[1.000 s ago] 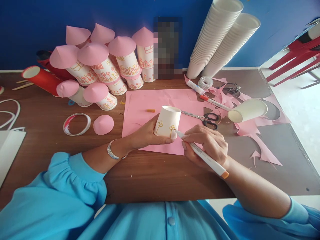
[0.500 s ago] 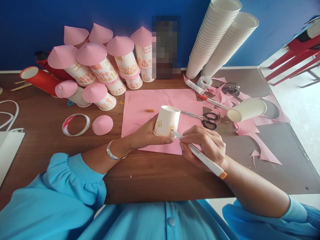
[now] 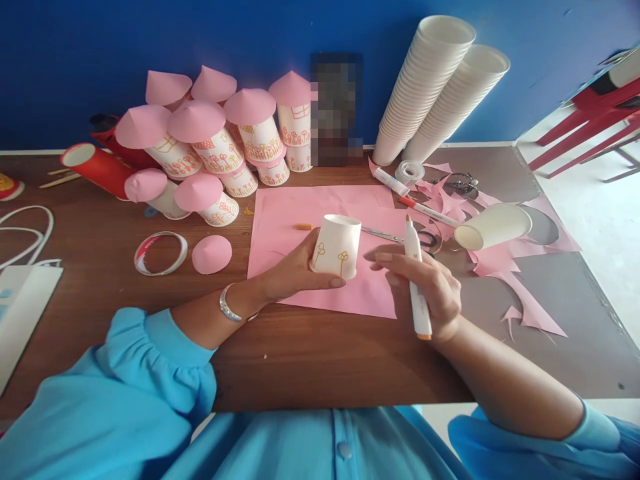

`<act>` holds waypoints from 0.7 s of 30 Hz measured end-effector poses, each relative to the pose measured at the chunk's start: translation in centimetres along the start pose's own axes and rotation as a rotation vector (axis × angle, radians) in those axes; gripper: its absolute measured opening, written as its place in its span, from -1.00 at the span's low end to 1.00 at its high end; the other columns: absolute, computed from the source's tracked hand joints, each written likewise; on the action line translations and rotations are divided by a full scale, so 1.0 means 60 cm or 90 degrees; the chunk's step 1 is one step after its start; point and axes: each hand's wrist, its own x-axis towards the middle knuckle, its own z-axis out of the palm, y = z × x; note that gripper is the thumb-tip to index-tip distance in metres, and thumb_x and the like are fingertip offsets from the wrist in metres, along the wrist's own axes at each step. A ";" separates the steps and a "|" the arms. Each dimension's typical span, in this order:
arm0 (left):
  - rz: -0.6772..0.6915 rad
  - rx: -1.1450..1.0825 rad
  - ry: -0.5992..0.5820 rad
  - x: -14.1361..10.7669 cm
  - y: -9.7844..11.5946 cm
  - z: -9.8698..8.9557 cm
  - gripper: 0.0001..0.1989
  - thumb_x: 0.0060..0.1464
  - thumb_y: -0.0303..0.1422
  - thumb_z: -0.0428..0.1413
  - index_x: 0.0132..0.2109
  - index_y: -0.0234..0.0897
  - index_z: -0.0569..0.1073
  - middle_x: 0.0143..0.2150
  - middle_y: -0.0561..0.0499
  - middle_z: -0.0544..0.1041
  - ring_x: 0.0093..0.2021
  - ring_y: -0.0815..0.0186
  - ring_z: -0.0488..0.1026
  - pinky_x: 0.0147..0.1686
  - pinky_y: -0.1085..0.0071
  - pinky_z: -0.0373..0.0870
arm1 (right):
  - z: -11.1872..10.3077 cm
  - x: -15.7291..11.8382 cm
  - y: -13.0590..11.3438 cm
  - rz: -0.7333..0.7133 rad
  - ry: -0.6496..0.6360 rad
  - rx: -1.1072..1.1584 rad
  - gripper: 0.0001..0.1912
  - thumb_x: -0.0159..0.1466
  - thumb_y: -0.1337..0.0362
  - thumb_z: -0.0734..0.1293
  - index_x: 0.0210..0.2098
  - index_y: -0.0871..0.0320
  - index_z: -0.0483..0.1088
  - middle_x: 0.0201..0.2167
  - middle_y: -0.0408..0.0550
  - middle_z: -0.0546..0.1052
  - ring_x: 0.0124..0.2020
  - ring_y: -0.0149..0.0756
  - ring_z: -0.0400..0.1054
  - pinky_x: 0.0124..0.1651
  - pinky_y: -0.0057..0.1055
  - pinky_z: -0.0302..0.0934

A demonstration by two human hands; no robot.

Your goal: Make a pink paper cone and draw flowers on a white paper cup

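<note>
My left hand [image 3: 300, 272] is closed around a white paper cup [image 3: 338, 239], held bottom-up over a pink paper sheet [image 3: 280, 207]. Two yellow-brown outline flowers on stems show on the cup's side. To its right, my right hand [image 3: 430, 283] grips a white marker [image 3: 416, 280] with an orange end; the uncapped tip points up and away from the cup. An orange marker cap [image 3: 303, 227] lies on the pink sheet. Behind the right hand are scissors [image 3: 385, 233], their handles partly hidden.
Several decorated cup towers with pink cone roofs [image 3: 200, 120] stand at the back left. Two tall cup stacks [image 3: 425, 80] lean by the blue wall. Pink scraps [image 3: 530, 300], a lying cup [image 3: 495, 225] and a red-capped marker [image 3: 430, 211] are at right; a tape ring [image 3: 160, 253] sits left.
My right hand has drawn the marker tip off the cup and turned it upward, to the right. The right flower's stem looks longer. My left hand keeps its hold; the view shifted slightly.
</note>
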 end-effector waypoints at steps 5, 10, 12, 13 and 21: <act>0.038 -0.061 -0.019 0.002 -0.003 -0.008 -0.25 -0.12 -0.28 0.46 0.21 -0.13 0.38 0.10 -0.12 0.52 0.09 0.07 0.47 0.04 0.18 0.43 | 0.016 0.006 0.024 0.052 -0.050 0.067 -0.13 0.22 0.05 0.54 0.39 0.05 0.12 0.37 0.27 0.32 0.39 0.19 0.24 0.31 0.22 0.30; 0.053 -0.088 -0.056 0.001 -0.001 -0.009 -0.33 -0.08 -0.17 0.44 0.17 -0.18 0.46 0.08 -0.17 0.59 0.11 -0.01 0.52 0.09 0.11 0.42 | 0.020 0.010 0.032 0.034 -0.107 0.035 0.01 0.21 0.08 0.55 0.46 0.06 -0.04 0.44 0.31 0.21 0.47 0.19 0.10 0.40 0.27 0.15; 0.063 -0.078 -0.083 0.001 0.001 -0.008 -0.34 -0.02 -0.13 0.40 0.21 -0.18 0.44 0.13 -0.21 0.57 0.15 -0.05 0.51 0.11 0.05 0.42 | 0.019 0.011 0.031 0.026 -0.104 0.000 -0.06 0.24 0.14 0.53 0.44 0.09 -0.01 0.38 0.34 0.30 0.41 0.16 0.22 0.34 0.21 0.24; 0.066 -0.067 -0.093 0.001 0.002 -0.007 -0.33 0.01 -0.12 0.38 0.23 -0.18 0.42 0.17 -0.23 0.55 0.18 -0.07 0.50 0.12 0.03 0.42 | 0.019 0.011 0.030 0.019 -0.095 -0.019 -0.11 0.26 0.18 0.51 0.42 0.10 0.01 0.33 0.34 0.36 0.37 0.15 0.27 0.30 0.18 0.28; 0.168 0.172 0.037 -0.003 -0.004 0.003 -0.10 -0.12 -0.12 0.46 0.30 -0.11 0.23 0.38 -0.24 0.30 0.39 -0.11 0.25 0.28 -0.05 0.31 | 0.017 0.006 0.021 -0.020 -0.100 -0.192 -0.22 0.29 0.31 0.42 0.40 0.13 0.05 0.23 0.34 0.46 0.25 0.18 0.39 0.14 0.13 0.35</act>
